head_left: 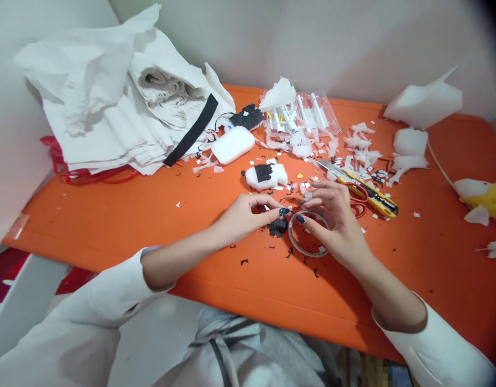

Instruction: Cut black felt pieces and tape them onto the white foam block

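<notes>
My right hand (337,220) holds a thin roll of clear tape (308,248) upright on the orange table (122,215), fingers curled round its rim. My left hand (248,212) reaches across and pinches at the roll's top edge with thumb and fingertips. Both hands meet near the table's middle. A small heap of black scraps (277,228) lies just under my left fingertips. Just beyond the hands sits a white foam piece with a black patch (266,176).
A yellow utility knife (361,189) and red-handled scissors (358,201) lie right of my hands. A white foam block (232,144), a clear marker case (298,114), a white paper stack (122,102) and foam offcuts (409,142) fill the back. A yellow-and-white object (484,198) lies at far right.
</notes>
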`<state>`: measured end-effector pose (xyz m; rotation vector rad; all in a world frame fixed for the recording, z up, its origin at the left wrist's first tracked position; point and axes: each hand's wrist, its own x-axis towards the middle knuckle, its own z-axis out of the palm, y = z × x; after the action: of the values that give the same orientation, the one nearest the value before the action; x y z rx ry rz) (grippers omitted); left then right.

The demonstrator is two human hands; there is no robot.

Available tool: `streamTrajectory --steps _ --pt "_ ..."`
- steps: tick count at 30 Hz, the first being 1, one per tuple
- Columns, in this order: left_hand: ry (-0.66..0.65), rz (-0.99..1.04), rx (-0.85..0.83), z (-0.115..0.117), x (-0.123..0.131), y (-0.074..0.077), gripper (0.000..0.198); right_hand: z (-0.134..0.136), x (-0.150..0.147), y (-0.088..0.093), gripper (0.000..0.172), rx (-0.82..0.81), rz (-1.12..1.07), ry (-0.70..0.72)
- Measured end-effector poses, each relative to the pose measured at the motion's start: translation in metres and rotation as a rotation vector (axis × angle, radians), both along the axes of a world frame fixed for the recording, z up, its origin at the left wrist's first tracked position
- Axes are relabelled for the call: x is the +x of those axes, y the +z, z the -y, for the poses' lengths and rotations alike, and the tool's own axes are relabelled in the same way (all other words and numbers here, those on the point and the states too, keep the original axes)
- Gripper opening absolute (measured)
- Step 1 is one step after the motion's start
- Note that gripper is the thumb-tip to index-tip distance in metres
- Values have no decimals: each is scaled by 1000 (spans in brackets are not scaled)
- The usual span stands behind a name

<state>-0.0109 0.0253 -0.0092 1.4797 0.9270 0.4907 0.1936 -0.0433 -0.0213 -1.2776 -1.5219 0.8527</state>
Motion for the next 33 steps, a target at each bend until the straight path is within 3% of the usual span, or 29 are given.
streamTrajectory --steps 7,10,16,22,33 --pt "91 19 -24 -6 -3 -2 22 4 14 1 12 -112 -28 226" --pt "79 32 -68 -2 -1 -1 21 6 9 6 16 -170 -38 150" --pt "72 36 -70 4 3 -1 21 9 -3 11 22 -115 22 51" --pt "70 26 -61 8 7 2 20 9 -15 6 30 -154 -144 -1" --pt "63 -45 218 14 9 8 14 8 -22 5 25 -144 -272 -128"
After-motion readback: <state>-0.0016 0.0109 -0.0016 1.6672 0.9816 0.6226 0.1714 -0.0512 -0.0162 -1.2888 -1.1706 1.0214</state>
